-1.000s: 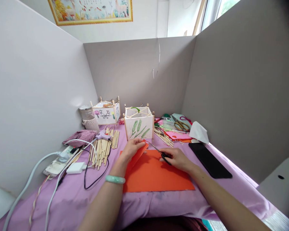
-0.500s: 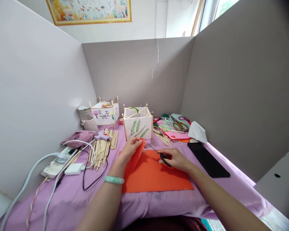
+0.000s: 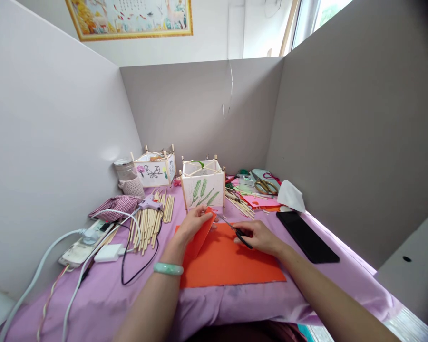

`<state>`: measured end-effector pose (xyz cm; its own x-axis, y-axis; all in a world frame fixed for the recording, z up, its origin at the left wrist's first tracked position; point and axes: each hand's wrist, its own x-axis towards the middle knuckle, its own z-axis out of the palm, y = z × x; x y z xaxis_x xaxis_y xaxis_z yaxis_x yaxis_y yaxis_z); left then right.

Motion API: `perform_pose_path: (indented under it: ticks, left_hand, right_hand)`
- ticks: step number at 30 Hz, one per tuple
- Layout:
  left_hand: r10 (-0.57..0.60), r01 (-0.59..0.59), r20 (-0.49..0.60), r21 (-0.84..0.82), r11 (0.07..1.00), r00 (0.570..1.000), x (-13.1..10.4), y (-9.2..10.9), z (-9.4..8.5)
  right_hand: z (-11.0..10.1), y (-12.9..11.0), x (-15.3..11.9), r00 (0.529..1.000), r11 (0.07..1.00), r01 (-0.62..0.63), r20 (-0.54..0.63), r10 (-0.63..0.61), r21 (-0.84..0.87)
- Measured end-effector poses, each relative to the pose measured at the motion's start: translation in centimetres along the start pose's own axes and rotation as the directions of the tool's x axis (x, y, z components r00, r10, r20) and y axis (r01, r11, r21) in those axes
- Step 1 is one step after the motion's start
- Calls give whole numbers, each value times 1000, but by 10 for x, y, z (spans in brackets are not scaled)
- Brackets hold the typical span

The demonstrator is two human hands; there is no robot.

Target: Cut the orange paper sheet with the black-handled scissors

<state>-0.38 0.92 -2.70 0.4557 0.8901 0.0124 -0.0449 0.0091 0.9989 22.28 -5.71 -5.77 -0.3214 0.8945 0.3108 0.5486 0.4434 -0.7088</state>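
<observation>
Between the thumb and fingers of my left hand (image 3: pixel 197 222) is a folded piece of orange paper (image 3: pixel 200 237), held upright at a tilt. My right hand (image 3: pixel 258 236) is closed round the black handles of a small pair of scissors (image 3: pixel 241 236). Their blades point left, towards the top edge of the held paper; whether they touch it I cannot tell. Beneath both hands an orange sheet (image 3: pixel 235 270) lies flat on the purple tablecloth (image 3: pixel 214 304). A green bangle sits on my left wrist.
Beyond my hands stands a paper lantern with stick frame (image 3: pixel 204 190), and another decorated box (image 3: pixel 153 172) is behind it. Wooden sticks (image 3: pixel 148 230), a glue gun (image 3: pixel 150 203) and cables lie left. At right are a black phone (image 3: pixel 306 236), gold-handled scissors (image 3: pixel 266 185) and paper scraps.
The view has shifted slightly. My left hand and the orange paper have barely moved, and the scissors stay close to the paper's top edge.
</observation>
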Motion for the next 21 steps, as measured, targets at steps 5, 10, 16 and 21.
perform_pose_path:
  ticks: [5, 10, 16, 21]
  left_hand:
    - [35, -38, 43, 58, 998, 998, 3, -3, -1]
    - [17, -20, 62, 59, 998, 998, 5, -5, -2]
    - [-21, 17, 46, 74, 997, 999, 5, -4, -2]
    - [-16, 10, 62, 94, 995, 998, 5, -3, -2]
  right_hand:
    - [1, -2, 0, 999, 999, 25, 36, -26, 22]
    - [2, -2, 1, 998, 999, 40, 46, -40, 1]
    - [2, 1, 0, 999, 998, 50, 18, -49, -43]
    - [3, 4, 0, 999, 999, 45, 30, -45, -9]
